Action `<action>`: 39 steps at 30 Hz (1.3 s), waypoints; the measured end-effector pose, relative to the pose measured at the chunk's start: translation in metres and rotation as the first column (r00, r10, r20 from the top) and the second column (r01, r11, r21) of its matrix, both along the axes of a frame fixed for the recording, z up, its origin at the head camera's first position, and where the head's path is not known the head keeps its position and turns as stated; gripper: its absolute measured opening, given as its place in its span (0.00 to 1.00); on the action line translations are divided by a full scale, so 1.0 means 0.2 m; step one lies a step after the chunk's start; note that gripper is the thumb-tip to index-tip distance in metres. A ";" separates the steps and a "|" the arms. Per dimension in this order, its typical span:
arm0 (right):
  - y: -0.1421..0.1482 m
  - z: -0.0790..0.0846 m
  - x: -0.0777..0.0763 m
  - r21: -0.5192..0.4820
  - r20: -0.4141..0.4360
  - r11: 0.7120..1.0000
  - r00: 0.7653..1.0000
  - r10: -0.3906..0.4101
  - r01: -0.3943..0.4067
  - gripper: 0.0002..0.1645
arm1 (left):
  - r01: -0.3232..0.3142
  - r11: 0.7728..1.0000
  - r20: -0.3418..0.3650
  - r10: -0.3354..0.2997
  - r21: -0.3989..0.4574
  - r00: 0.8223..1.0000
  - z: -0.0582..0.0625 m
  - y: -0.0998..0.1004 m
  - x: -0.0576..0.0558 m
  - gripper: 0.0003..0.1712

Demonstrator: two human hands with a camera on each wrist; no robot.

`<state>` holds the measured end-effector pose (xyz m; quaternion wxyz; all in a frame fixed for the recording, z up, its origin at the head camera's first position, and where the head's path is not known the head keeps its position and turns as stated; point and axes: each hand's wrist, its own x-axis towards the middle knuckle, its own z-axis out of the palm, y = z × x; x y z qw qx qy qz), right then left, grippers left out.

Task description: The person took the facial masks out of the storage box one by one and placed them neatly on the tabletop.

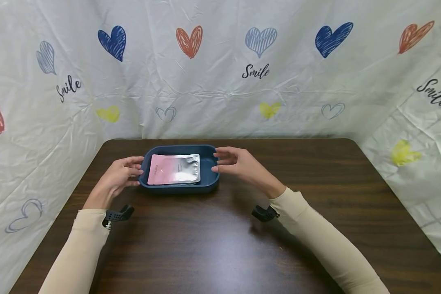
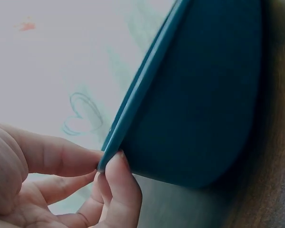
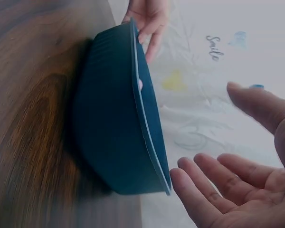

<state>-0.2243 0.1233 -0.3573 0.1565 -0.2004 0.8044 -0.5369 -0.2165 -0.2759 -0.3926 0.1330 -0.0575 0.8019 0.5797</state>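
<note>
A dark blue, round-cornered plastic tray (image 1: 180,189) stands toward the back of the table. Flat inside it lies a pink-and-silver foil packet (image 1: 173,169), with the edge of something under its front side. At the tray's left end, my left hand (image 1: 120,174) pinches the rim between thumb and fingers, as the left wrist view shows close up. My right hand (image 1: 239,164) is at the opposite end, thumb and fingers spread apart. In the right wrist view its fingertips (image 3: 180,176) are right beside the tray's rim, not curled round it.
The dark wooden table (image 1: 220,241) has rounded far corners. Behind it and along both sides hangs a white cloth (image 1: 220,90) printed with hearts and "Smile". Each wrist wears a black strap (image 1: 119,213), below cream sleeves (image 1: 316,232).
</note>
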 end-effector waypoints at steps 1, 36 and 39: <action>-0.01 0.00 -0.01 -0.004 0.003 1.000 1.000 0.006 -0.006 0.41 | -0.002 1.000 -0.005 0.002 -0.008 1.000 0.00 0.00 0.00 0.34; -0.49 -0.15 -0.21 0.016 0.041 0.999 0.999 0.029 -0.029 0.45 | -0.012 0.993 -0.049 0.007 -0.115 0.999 0.00 0.03 0.00 0.33; -0.51 -0.16 -0.21 0.030 0.048 0.999 0.999 0.017 -0.018 0.44 | -0.011 0.993 -0.049 0.005 -0.115 0.999 0.01 0.03 0.00 0.33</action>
